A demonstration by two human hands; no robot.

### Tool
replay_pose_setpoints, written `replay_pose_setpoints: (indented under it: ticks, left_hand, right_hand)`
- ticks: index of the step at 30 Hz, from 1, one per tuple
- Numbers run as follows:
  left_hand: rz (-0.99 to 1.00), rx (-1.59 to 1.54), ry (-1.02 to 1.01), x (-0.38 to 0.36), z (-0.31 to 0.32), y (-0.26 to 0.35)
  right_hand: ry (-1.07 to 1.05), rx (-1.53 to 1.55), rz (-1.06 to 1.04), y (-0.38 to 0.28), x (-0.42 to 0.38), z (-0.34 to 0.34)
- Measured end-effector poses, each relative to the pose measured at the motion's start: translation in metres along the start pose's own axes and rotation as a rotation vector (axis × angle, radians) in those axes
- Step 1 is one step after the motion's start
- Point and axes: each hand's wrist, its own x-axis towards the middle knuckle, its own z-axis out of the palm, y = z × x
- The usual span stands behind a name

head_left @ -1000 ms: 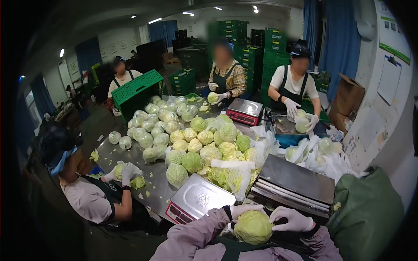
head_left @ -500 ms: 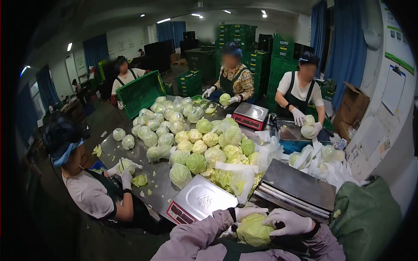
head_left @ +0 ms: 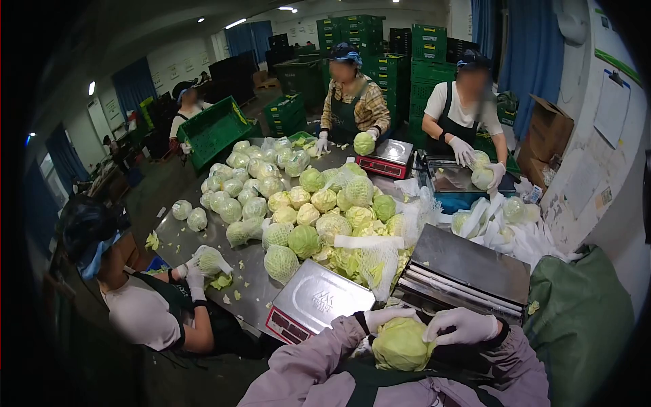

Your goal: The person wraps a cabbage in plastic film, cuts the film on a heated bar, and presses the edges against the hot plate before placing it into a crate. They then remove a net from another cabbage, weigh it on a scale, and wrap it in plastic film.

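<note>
A pale green cabbage [head_left: 402, 346] is held close in front of my body. My left hand [head_left: 389, 317], in a white glove, wraps over its back left side, and part of those fingers is hidden behind it. On the right edge of the same cabbage, my gloved right hand [head_left: 469, 327] pinches with thumb and fingertips at an outer leaf. A flat metal scale [head_left: 324, 295] with a red front stands just left of my hands. Beyond my hands lies a heap of cabbages [head_left: 322, 201], several of them in white foam nets.
A dark metal machine with white rollers [head_left: 468, 271] stands ahead on the right, beside a green sack [head_left: 576, 312]. Co-workers handle cabbages at the left and far sides of the table [head_left: 252, 295]. A second scale [head_left: 386, 158] and a tilted green crate [head_left: 215, 132] are farther back.
The view has shifted a little. The cabbage has turned in my hands, and my right fingers have moved from over its top to its right edge.
</note>
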Motion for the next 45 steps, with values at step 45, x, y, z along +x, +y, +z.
replay_pose_setpoints:
  ticks: [45]
  left_hand:
    - [0.419, -0.520, 0.651, -0.086, 0.078, -0.052]
  right_hand:
    - [0.519, 0.610, -0.086, 0.036, 0.039, 0.116]
